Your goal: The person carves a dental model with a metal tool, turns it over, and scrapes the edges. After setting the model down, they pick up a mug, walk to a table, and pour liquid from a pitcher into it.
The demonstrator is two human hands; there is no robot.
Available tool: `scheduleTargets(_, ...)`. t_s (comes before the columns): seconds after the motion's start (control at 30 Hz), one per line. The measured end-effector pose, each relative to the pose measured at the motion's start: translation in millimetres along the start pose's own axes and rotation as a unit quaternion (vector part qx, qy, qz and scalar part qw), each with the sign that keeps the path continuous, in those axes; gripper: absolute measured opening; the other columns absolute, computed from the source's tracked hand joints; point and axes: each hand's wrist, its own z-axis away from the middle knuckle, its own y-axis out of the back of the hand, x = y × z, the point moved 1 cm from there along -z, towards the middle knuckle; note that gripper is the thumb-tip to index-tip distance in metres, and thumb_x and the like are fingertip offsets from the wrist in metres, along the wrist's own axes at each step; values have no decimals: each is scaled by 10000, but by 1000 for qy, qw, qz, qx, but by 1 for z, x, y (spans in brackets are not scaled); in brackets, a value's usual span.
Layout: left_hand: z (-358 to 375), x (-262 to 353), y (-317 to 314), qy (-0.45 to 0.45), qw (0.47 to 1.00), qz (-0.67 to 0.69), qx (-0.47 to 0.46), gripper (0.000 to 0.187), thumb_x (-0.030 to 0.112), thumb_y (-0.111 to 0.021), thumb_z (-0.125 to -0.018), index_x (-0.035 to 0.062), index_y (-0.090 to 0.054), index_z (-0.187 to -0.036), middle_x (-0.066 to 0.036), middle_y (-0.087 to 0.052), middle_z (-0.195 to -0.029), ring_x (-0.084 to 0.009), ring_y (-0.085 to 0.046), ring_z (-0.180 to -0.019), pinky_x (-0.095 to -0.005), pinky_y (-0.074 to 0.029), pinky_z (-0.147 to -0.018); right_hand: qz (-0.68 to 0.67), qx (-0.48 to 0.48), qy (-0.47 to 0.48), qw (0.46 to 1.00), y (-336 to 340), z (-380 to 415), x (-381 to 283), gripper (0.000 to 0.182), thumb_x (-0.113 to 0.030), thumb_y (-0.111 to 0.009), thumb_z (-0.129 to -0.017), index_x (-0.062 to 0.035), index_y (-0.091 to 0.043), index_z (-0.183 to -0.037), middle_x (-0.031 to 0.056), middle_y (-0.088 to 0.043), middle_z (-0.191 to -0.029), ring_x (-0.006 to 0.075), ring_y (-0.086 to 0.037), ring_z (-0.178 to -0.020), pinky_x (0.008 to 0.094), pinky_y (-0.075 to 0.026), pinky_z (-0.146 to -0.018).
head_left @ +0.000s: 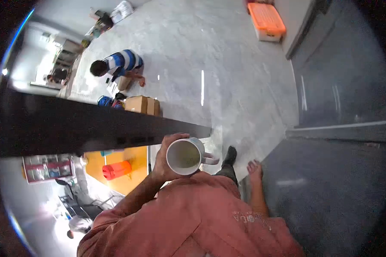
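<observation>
My left hand (164,159) is wrapped round a white mug (172,163) in front of my chest. The mug's handle points to the right, away from my fingers. Looking into it from above, I see a pale yellowish-green inside; whether that is liquid cannot be made out. My right hand (255,168) hangs low at my right side, holding nothing, its fingers somewhat apart. It is close to the grey surface (313,184) on the right.
A dark partition (73,124) juts in from the left. Beyond it, a person (126,62) in a striped shirt bends beside cardboard boxes (137,104). An orange-lidded bin (268,21) stands by the far wall. A red container (116,170) rests on an orange tabletop (135,156).
</observation>
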Motion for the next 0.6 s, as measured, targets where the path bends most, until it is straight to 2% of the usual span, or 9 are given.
scheduleTargets(0.07, 28, -1, 21, -36, 996, -70, 28, 1011, 287, -964, -502, 50, -417, -1320, -140, -543, -1251, -266, -564, -1158, -410, -480, -974, 74, -21, 48, 996, -88, 8, -54, 453, -381, -538, -943, -92, -523, -1292, 135, -592, -1198, 244, -582, -1076, 381, -462, -937)
scheduleTargets(0.1, 43, -8, 25, 22, 997, 32, 64, 957, 300, -956, -509, 40, -468, -1290, -144, -568, -1212, -269, -584, -1118, -405, -497, -941, 99, -36, 22, 994, -111, 2, -57, 456, -390, -539, -937, -95, -534, -1284, 127, -601, -1181, 238, -588, -1062, 372, -467, -929)
scheduleTargets(0.2, 97, -9, 53, 13, 983, -117, 138, 948, 348, -942, -539, 45, -456, -1294, -132, -576, -1242, -281, -573, -1132, -391, -480, -940, 146, -131, -11, 981, -171, 0, -39, 438, -399, -551, -925, -106, -573, -1250, 105, -627, -1153, 226, -612, -1027, 352, -475, -914)
scheduleTargets(0.27, 139, -27, 70, -29, 971, -135, 196, 937, 360, -933, -549, 46, -457, -1292, -131, -586, -1224, -289, -577, -1105, -400, -483, -923, 327, -146, -100, 928, -214, 12, -8, 438, -378, -575, -921, -104, -580, -1263, 102, -619, -1191, 212, -605, -1058, 356, -470, -915)
scheduleTargets(0.33, 192, -35, 86, -11, 955, -107, 275, 930, 346, -930, -544, 51, -462, -1291, -135, -586, -1216, -292, -578, -1068, -401, -482, -905, 435, -357, -96, 821, -204, -31, 51, 453, -357, -596, -918, -89, -583, -1282, 112, -604, -1234, 214, -590, -1099, 383, -453, -938)
scheduleTargets(0.4, 251, -44, 103, 18, 937, -97, 335, 912, 326, -927, -539, 57, -471, -1282, -128, -586, -1204, -288, -576, -1046, -398, -482, -895, 685, -366, -30, 629, -223, -17, 128, 486, -351, -613, -922, -63, -564, -1311, 128, -592, -1259, 236, -584, -1107, 403, -438, -969)
scheduleTargets(0.47, 310, -59, 111, 104, 902, -75, 412, 915, 315, -934, -525, 65, -476, -1276, -122, -589, -1183, -285, -572, -1037, -395, -483, -889, 557, -653, -4, 514, -236, 104, 125, 497, -360, -606, -933, -46, -553, -1315, 143, -603, -1251, 254, -586, -1100, 395, -427, -989)
scheduleTargets(0.53, 367, -72, 124, 150, 875, -151, 436, 912, 293, -941, -534, 61, -462, -1274, -108, -595, -1165, -257, -579, -1046, -384, -479, -905, 656, -608, -53, 444, -284, 129, 188, 499, -360, -618, -920, -45, -567, -1304, 143, -617, -1226, 247, -585, -1096, 389, -434, -977)
scheduleTargets(0.6, 421, -87, 125, 201, 795, 16, 572, 915, 259, -946, -548, 54, -441, -1282, -96, -594, -1167, -230, -586, -1064, -374, -476, -919, 819, -462, -125, 316, -332, 147, 240, 502, -360, -642, -895, -44, -594, -1282, 144, -644, -1175, 234, -585, -1088, 379, -447, -955)
